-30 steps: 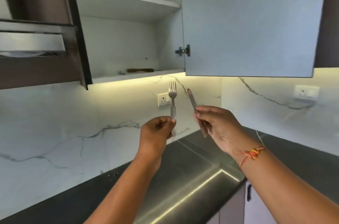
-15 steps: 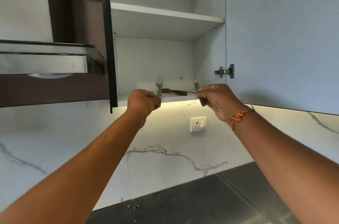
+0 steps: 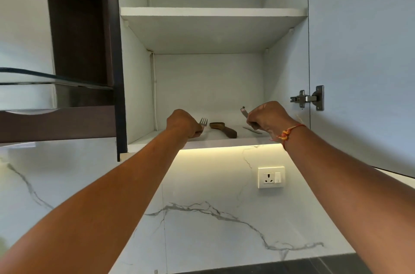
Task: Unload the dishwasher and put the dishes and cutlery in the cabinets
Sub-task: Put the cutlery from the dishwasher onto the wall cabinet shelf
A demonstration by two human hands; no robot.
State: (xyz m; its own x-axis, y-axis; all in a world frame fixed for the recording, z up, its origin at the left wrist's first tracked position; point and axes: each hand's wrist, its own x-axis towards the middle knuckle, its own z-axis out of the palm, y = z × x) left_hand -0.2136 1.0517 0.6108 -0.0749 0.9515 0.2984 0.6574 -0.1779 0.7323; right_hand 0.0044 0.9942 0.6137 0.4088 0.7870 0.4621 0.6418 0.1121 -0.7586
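Note:
Both arms reach up into the open wall cabinet. My left hand grips a metal fork by its handle, tines pointing up and to the back, just above the bottom shelf. My right hand grips a table knife, its tip sticking up past my knuckles over the right side of the same shelf. A brown wooden utensil lies on the shelf between my hands. A flat metal piece lies on the shelf under my right hand.
The cabinet door stands open to the right, its hinge beside my right wrist. An upper shelf spans the cabinet. A chimney hood juts out at the left. A wall socket sits on the marble backsplash below.
Both hands have risen from over the counter up to the cabinet and moved in over the bottom shelf, carrying the fork and the knife. The view has tilted upward.

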